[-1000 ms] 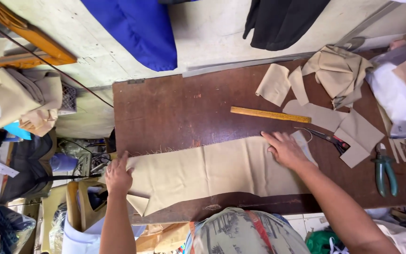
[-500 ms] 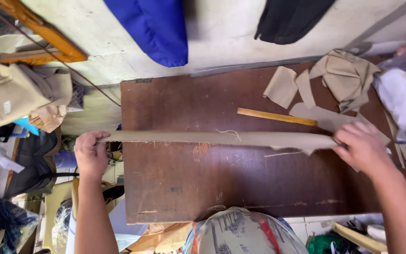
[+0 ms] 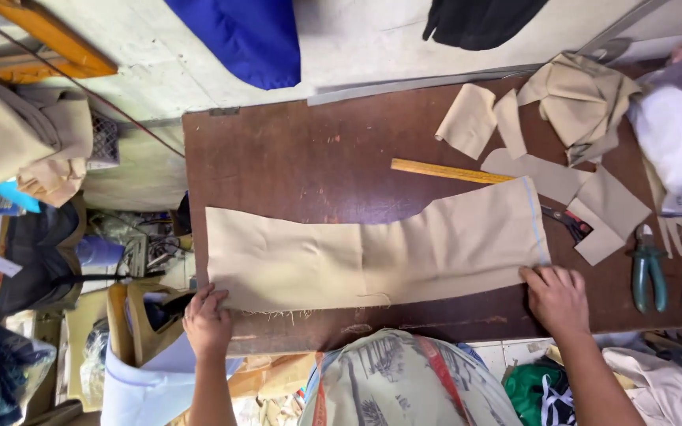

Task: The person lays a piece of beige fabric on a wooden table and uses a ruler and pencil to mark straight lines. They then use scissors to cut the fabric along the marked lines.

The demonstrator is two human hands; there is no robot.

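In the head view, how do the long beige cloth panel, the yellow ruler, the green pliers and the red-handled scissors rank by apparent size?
1. Long beige cloth panel, held by both hands.
2. Yellow ruler.
3. Green pliers.
The red-handled scissors are partly hidden under cloth, so I cannot rank them.
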